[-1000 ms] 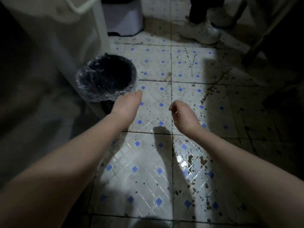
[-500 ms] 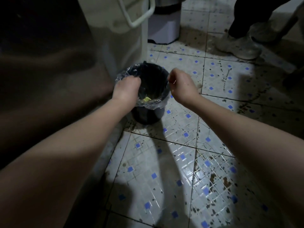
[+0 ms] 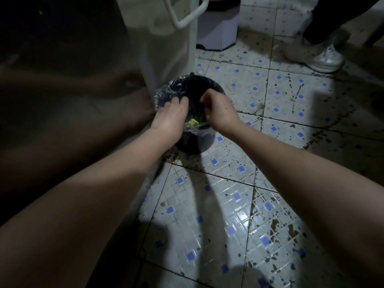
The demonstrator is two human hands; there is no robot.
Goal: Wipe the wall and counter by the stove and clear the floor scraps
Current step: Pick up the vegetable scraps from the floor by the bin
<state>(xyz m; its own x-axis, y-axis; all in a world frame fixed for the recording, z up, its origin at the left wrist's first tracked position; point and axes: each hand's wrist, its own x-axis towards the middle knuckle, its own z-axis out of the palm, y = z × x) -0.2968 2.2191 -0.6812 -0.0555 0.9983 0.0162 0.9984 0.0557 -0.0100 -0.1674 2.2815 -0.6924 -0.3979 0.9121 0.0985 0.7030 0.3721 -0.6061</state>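
Note:
A small black bin (image 3: pixel 195 142) with a clear plastic liner (image 3: pixel 161 96) stands on the tiled floor beside a pale cabinet. Both my hands hover over its mouth, close together. My left hand (image 3: pixel 170 117) reaches over the left rim with its fingers stretched out and slightly bent, palm down. Over the right half, my right hand (image 3: pixel 220 113) has its fingers curled inward, and I see nothing in them. A yellow-green scrap (image 3: pixel 193 122) lies inside the bin between my wrists. Dark specks and brown stains (image 3: pixel 291 229) dot the white and blue floor tiles.
The pale cabinet (image 3: pixel 166 55) with a white handle (image 3: pixel 182 19) rises just behind the bin. A white appliance base (image 3: pixel 218 32) stands further back. Another person's leg and white sneaker (image 3: pixel 320 59) are at the upper right. Deep shadow covers the left side.
My view has swung toward the bin. Both hands travelled from above the open floor to the bin's rim, then drew closer together over its mouth.

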